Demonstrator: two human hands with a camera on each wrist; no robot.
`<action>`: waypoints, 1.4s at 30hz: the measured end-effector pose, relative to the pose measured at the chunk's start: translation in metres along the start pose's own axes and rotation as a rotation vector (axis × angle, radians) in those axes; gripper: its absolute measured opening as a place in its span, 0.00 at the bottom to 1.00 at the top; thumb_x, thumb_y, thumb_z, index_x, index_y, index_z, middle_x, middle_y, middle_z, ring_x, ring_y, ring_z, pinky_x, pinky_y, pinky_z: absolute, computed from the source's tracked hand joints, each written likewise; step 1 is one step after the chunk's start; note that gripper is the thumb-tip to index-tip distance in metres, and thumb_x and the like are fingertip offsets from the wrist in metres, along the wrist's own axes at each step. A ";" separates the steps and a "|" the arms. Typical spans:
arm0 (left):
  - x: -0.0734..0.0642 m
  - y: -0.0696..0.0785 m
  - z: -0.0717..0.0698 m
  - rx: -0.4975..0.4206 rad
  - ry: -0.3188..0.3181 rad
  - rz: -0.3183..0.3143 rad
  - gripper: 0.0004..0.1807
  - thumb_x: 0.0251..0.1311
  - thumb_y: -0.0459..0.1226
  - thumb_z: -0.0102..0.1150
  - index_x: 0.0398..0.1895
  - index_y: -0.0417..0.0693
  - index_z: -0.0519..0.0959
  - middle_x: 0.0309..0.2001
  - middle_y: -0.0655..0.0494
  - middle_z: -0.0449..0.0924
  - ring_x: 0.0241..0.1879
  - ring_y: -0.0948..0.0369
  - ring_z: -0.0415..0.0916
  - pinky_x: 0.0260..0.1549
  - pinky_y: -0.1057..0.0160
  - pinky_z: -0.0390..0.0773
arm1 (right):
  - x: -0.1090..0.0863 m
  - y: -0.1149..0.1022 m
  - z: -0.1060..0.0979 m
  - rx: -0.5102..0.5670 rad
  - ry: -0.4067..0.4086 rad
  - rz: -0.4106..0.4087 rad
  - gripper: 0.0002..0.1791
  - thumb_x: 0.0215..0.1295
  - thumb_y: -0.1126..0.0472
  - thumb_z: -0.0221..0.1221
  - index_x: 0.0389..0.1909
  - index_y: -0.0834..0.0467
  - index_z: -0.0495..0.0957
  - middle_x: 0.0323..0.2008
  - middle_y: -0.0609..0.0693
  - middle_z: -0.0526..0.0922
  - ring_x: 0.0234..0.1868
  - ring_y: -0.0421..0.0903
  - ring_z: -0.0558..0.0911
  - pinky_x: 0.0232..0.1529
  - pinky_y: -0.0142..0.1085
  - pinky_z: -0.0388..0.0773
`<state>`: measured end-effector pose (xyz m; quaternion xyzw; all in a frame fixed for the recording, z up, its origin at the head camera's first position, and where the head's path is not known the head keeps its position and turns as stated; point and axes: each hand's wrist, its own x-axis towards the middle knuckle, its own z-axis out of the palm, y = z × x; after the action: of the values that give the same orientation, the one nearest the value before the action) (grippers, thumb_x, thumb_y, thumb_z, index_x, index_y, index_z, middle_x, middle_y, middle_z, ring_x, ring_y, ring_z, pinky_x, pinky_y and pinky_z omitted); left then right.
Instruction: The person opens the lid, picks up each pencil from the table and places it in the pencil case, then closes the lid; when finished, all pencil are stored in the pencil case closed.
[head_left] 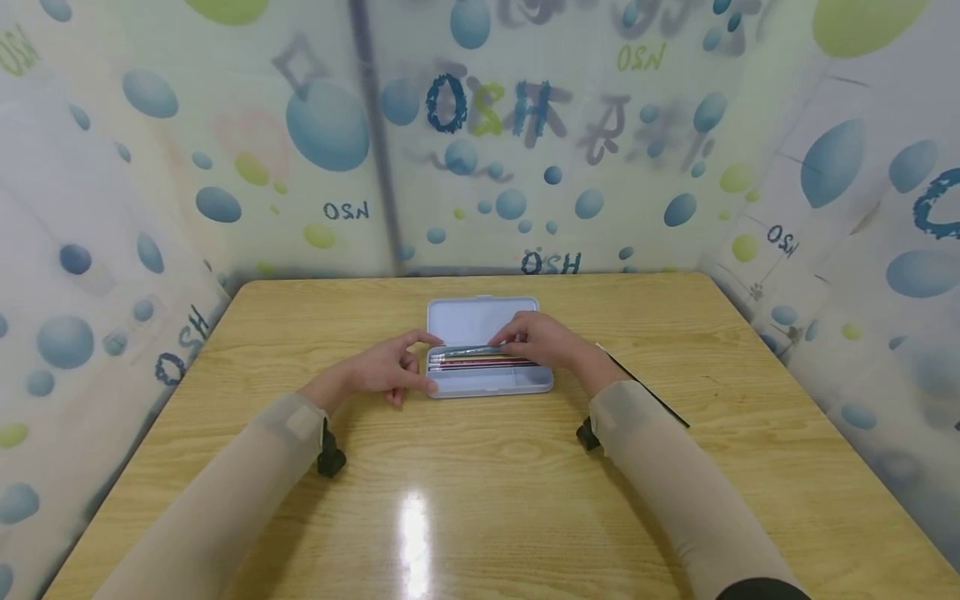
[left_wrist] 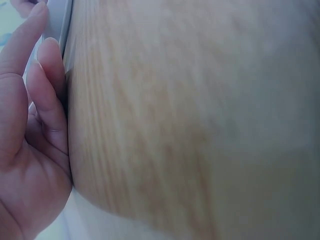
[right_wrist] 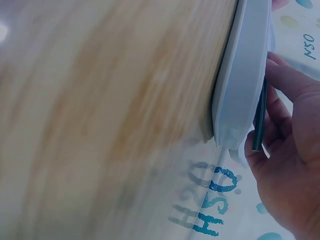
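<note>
A pale blue pencil case [head_left: 471, 383] lies open on the table in the head view, its lid [head_left: 468, 321] tipped back away from me. Several pencils [head_left: 480, 362] lie side by side in its back compartment. My right hand [head_left: 551, 340] reaches in from the right and pinches a dark green pencil [right_wrist: 259, 120], whose end juts past the case in the right wrist view. My left hand [head_left: 382, 367] is at the case's left end, index finger near the hinge and thumb by the front corner, other fingers loosely bent. In the left wrist view, its index finger [left_wrist: 22, 50] reaches toward the case.
A thin black stick [head_left: 652, 390] lies slanted on the wooden table [head_left: 510, 492], partly behind my right forearm. Patterned fabric walls [head_left: 480, 208] stand around the table's back and sides.
</note>
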<state>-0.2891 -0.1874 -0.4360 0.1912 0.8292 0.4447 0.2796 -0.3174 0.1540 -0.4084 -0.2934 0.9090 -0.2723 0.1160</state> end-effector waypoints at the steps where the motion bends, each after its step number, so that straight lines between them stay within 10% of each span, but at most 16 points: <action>1: 0.000 0.000 0.000 0.002 0.002 -0.002 0.46 0.67 0.48 0.79 0.83 0.62 0.61 0.27 0.54 0.76 0.16 0.59 0.75 0.20 0.66 0.77 | 0.000 0.000 0.000 0.001 0.000 0.003 0.12 0.82 0.58 0.64 0.57 0.48 0.92 0.51 0.50 0.85 0.48 0.47 0.80 0.53 0.42 0.81; 19: -0.002 0.001 0.001 0.004 0.009 0.000 0.47 0.67 0.48 0.79 0.83 0.63 0.61 0.27 0.54 0.76 0.16 0.59 0.74 0.21 0.65 0.78 | -0.058 0.028 -0.025 0.125 0.080 0.103 0.38 0.69 0.44 0.75 0.76 0.52 0.76 0.61 0.55 0.82 0.56 0.53 0.81 0.62 0.50 0.82; 42: -0.001 0.002 0.001 0.005 0.011 -0.008 0.47 0.65 0.48 0.80 0.82 0.66 0.62 0.28 0.53 0.77 0.17 0.58 0.76 0.21 0.64 0.78 | -0.162 0.102 -0.073 0.135 0.046 0.173 0.21 0.73 0.57 0.73 0.60 0.58 0.79 0.50 0.54 0.83 0.48 0.46 0.81 0.52 0.36 0.81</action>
<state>-0.2874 -0.1862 -0.4342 0.1859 0.8325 0.4426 0.2764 -0.2632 0.3512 -0.3976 -0.1991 0.9130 -0.3284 0.1373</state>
